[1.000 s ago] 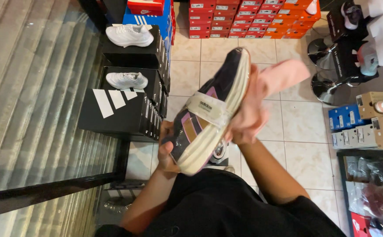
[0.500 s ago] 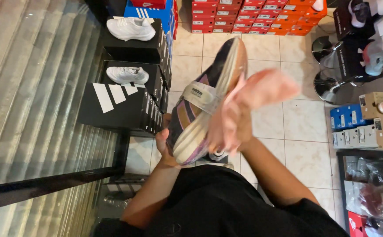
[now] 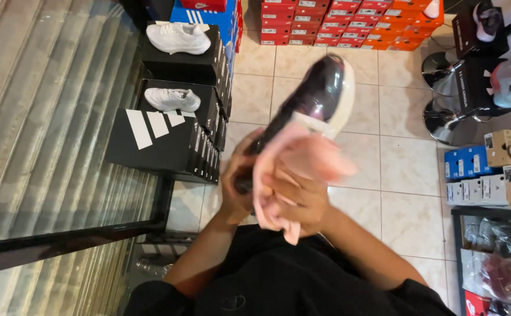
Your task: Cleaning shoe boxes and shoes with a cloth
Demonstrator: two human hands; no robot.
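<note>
My left hand [image 3: 238, 187] wraps the heel end of a dark sneaker [image 3: 317, 96], fingers curled tight around it. The toe points up and away from my fingers, pale sole edge on the right side. My right hand [image 3: 299, 202] has its fingers closed on a pink cloth [image 3: 302, 161], pressed against the sneaker's side just above my left fingers. The cloth is motion-blurred, so I can't tell exact contact. Both hands are touching or nearly so, held in front of my black shirt [image 3: 279, 281]. Far left of my fingers: a stack of black shoe boxes [image 3: 156, 143] with two white sneakers [image 3: 176, 38] on top. Beyond the sneaker's toe: rows of red and orange boxes [image 3: 349, 20] on the tiled floor [image 3: 407, 169]. Right of my fingers: blue and brown boxes [image 3: 489, 169].
</note>
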